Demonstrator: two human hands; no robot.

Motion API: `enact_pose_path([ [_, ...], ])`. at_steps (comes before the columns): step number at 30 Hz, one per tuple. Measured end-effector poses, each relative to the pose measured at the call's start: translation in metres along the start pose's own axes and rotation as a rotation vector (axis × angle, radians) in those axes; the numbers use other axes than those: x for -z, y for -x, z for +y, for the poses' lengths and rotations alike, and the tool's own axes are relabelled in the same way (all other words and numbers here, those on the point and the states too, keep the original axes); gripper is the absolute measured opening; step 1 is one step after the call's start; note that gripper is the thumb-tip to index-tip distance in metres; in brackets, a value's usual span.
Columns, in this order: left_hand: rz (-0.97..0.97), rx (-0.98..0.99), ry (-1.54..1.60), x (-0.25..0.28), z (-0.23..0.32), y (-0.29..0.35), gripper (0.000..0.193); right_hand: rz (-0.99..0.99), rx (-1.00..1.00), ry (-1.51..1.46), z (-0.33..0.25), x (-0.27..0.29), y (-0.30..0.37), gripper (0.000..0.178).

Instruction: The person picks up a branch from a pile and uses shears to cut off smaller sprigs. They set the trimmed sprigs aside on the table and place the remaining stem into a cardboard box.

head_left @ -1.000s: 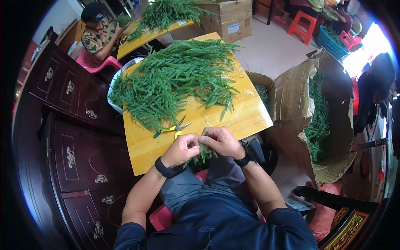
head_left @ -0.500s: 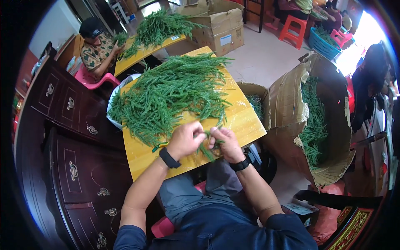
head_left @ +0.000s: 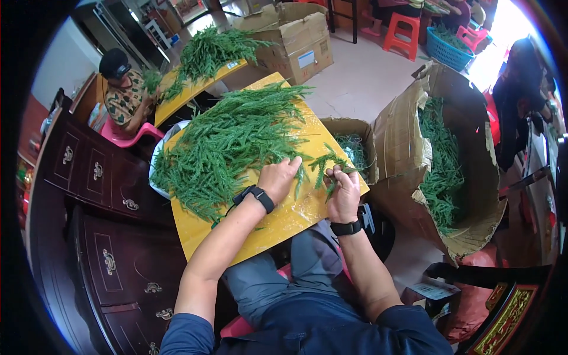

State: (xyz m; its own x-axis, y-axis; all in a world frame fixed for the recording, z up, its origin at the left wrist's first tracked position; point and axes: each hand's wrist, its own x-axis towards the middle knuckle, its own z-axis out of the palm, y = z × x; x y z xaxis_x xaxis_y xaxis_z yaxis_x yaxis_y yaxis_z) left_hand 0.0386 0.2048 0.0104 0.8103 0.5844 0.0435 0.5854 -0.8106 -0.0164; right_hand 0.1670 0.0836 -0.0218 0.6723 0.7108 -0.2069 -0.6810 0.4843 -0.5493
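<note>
A heap of green artificial plant sprigs point(head_left: 225, 148) covers the far and left part of the yellow tabletop point(head_left: 260, 234). My left hand point(head_left: 280, 178) is at the heap's right edge, its fingers drawn together against the greenery; whether a sprig is between them is hidden. A branched green sprig point(head_left: 329, 161) is pinched between the thumb and fingers of my right hand point(head_left: 343, 194), over the table's right edge. Both wrists carry black bands.
Right of the table stand a small open carton point(head_left: 365, 142) and a large torn cardboard box point(head_left: 402, 142) with greenery inside. Dark drawers point(head_left: 112, 254) line the left. A seated person point(head_left: 124, 94) handles greenery at another yellow table point(head_left: 168, 97). A carton point(head_left: 296, 44) is beyond.
My hands have parted from close together at the table's near side. The left moved up to the heap's edge; the right moved rightward with the sprig. The whole view has shifted slightly.
</note>
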Motion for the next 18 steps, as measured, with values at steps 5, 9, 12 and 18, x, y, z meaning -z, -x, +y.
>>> enact_pose_path([
  [5, 0.355, -0.108, 0.515, 0.018, -0.026, 0.019, 0.046, 0.005, -0.043, -0.066, -0.006, 0.002, -0.003, 0.015],
  [9, 0.459, 0.153, 1.337, 0.056, -0.054, 0.031, 0.041, -0.029, -0.079, -0.039, -0.003, 0.004, -0.004, 0.016],
  [12, 0.511, 0.236, 1.815, 0.078, -0.073, 0.044, 0.035, -0.072, -0.116, 0.003, -0.002, 0.003, 0.000, 0.017],
  [18, 0.511, 0.173, 2.098, 0.075, -0.101, 0.061, 0.033, -0.201, -0.205, 0.017, 0.004, -0.003, 0.009, 0.018],
])
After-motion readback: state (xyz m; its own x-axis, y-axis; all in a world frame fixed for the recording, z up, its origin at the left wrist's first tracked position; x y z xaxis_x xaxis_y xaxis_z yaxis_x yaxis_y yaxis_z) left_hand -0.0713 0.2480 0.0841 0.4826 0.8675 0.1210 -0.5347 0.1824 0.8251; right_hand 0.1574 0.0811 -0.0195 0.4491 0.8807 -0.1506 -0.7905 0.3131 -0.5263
